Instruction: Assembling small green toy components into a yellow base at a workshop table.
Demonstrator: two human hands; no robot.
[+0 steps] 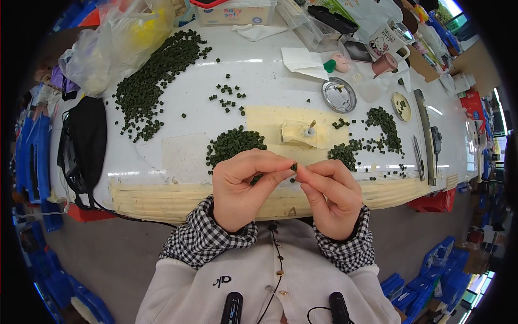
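Hands meet over the near edge of the white table point(270, 81): our left hand point(240, 189) and right hand point(332, 191) together pinch one small dark green pellet point(294, 167) between the fingertips. We count four loose heaps of such pellets point(234, 143), too many to number singly. One round metal lid point(339, 95) lies beyond. Our palms hide whatever else they hold.
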